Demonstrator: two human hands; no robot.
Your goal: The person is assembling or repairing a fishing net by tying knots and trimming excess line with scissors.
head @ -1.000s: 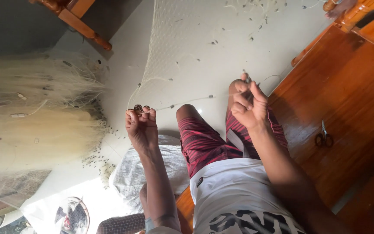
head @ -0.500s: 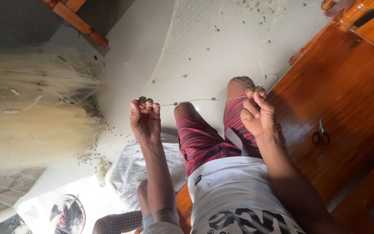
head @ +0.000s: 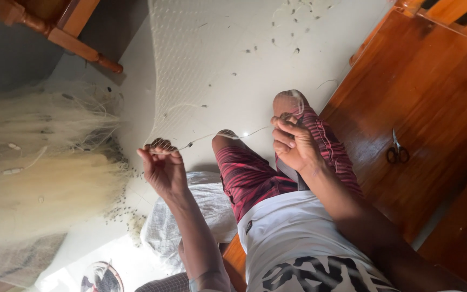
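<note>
Above the knees, line [head: 222, 135] stretched taut btwn both hands. Left hand [head: 163, 167] pinched shut on line near small dark sinker, fingers curled, palm up. Right hand [head: 294, 143] closed on other end, just above right knee, fingers bunched tight; tool inside grip, if any, can't tell. Fine white net [head: 206, 59] spread over pale floor ahead, more net bunched in cream heap [head: 39, 184] at left w/ dark sinkers scattered along edge. Scissors [head: 397, 151] on wood boards at right, well apart from either hand.

Risks, as judged: too much pull btwn hands → thin line snaps or cuts into fingers. Slack mesh near legs could snag on toes or knee, drag heap, tangle sinkers. Loosened pinch on left → sinker drops, line recoils into mesh. Scissors out of easy reach; stretching for them w/ line held could yank net.
</note>
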